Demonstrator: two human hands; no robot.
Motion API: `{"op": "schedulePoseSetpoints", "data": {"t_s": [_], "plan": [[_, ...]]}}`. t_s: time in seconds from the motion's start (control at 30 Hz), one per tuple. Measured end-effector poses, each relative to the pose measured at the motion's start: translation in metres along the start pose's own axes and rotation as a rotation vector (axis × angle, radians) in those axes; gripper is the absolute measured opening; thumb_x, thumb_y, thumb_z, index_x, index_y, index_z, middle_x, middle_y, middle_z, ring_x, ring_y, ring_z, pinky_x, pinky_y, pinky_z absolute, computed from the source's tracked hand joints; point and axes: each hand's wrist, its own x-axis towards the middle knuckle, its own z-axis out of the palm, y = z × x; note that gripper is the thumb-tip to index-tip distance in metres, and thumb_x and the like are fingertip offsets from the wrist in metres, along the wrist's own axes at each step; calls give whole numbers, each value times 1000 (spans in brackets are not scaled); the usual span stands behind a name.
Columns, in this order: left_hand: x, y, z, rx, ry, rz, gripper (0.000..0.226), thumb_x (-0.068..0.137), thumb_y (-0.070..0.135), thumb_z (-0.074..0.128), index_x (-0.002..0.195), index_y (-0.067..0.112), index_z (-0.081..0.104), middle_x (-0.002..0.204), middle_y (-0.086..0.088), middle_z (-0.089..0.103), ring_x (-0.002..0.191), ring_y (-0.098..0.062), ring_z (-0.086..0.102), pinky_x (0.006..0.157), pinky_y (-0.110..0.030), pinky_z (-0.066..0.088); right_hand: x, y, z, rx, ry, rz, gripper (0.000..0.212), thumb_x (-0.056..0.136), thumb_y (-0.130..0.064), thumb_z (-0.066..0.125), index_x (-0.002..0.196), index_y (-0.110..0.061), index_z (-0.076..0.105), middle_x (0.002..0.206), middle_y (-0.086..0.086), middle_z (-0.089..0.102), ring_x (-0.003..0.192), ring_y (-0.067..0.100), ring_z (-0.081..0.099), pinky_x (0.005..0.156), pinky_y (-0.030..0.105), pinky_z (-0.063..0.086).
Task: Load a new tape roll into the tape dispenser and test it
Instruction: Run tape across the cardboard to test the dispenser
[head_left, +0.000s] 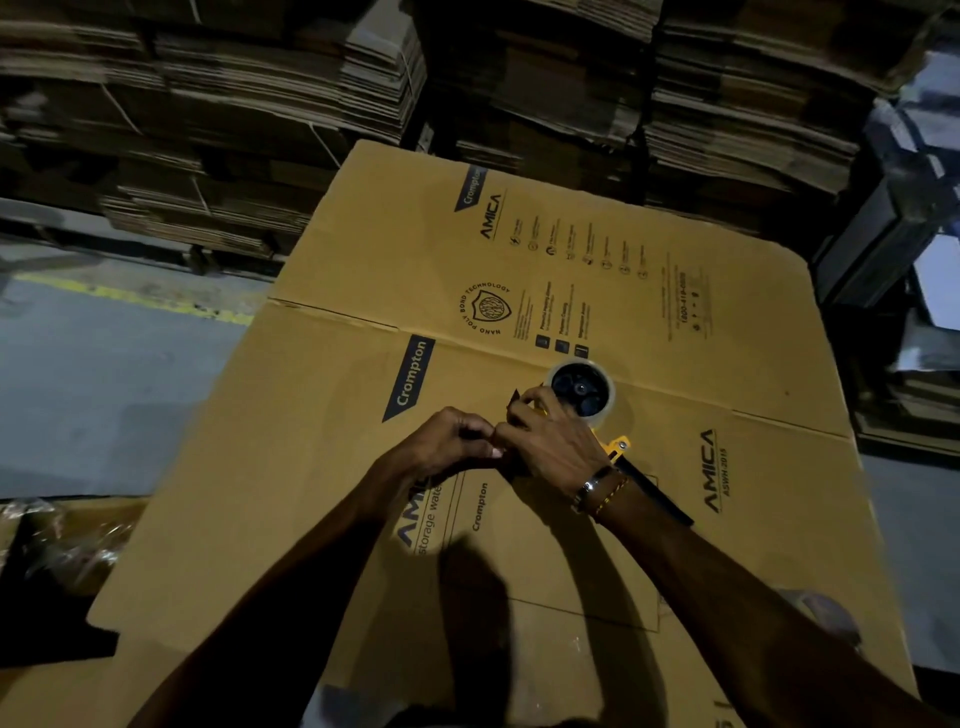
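Tape dispenser (597, 415) lies flat on the cardboard sheet (311, 467), tape roll (583, 388) already seated just past the right hand (550, 441), whose curled fingers pin the frame down. Left hand (447, 441) pinches at the front end (probably the tape's loose end, can't quite tell) for threading.

We see the tape dispenser (613, 447) lying on a flattened cardboard box (322, 467), with the clear tape roll (584, 388) sitting on its hub. Our right hand (556, 441) holds the dispenser's front end with curled fingers, and our left hand (449, 441) pinches something small just beside it. Stacks of flat cardboard (260, 104) stand behind.
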Motion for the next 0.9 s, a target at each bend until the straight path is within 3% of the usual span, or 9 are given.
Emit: {"op": "schedulePoseSetpoints", "data": {"t_s": [0.1,0.17,0.27,0.33,0.47,0.6,0.73,0.9], "plan": [[3,3,6,59,32,31,15,83,-2,69,97,-7,70,101,-19,70,92,-15,67,84,-23,53,1,-1,-1,7,18,-4,42,79,-27,68,110,-29,41,106,8,62,112,39,55,60,44,54],[4,4,10,86,69,46,15,83,-6,67,95,-15,66,96,-20,68,87,-11,66,78,-17,52,1,0,-2,1,19,-14,33,81,-30,58,111,-27,46,107,9,62,114,40,54,61,45,55],[4,4,14,227,117,73,10,85,-1,67,93,-6,68,96,-17,70,86,-10,65,73,-13,50,2,1,-1,-20,-12,-7,32,81,-24,71,111,-19,63,107,8,63,115,39,53,63,46,55],[3,5,16,332,131,99,11,86,4,66,97,3,69,96,-11,70,91,-14,65,77,-22,54,5,1,-2,-16,-14,0,31,81,-21,74,111,-18,67,107,6,64,115,38,52,64,43,53],[6,4,18,491,147,129,13,85,11,66,97,7,69,93,-8,69,87,-19,63,78,-34,52,12,2,-13,36,-75,18,24,91,-26,64,114,-25,68,109,-4,62,120,30,40,74,35,46],[5,-1,22,450,200,139,3,87,13,64,86,14,67,87,0,66,82,-12,61,74,-31,51,18,9,-23,168,-149,87,20,94,-25,59,111,-20,68,111,0,61,115,25,41,87,37,45],[-1,-1,21,332,218,150,5,88,13,67,83,15,67,85,6,65,81,-5,62,73,-19,49,19,1,-21,48,-238,144,35,93,-45,57,111,-16,66,119,4,49,118,27,38,76,42,51],[-5,-6,25,273,251,118,6,86,11,68,84,17,65,85,4,64,82,-9,61,76,-26,50,20,-9,-18,-18,-204,170,27,94,-34,57,114,-16,64,124,7,44,120,32,38,66,36,37]]}}
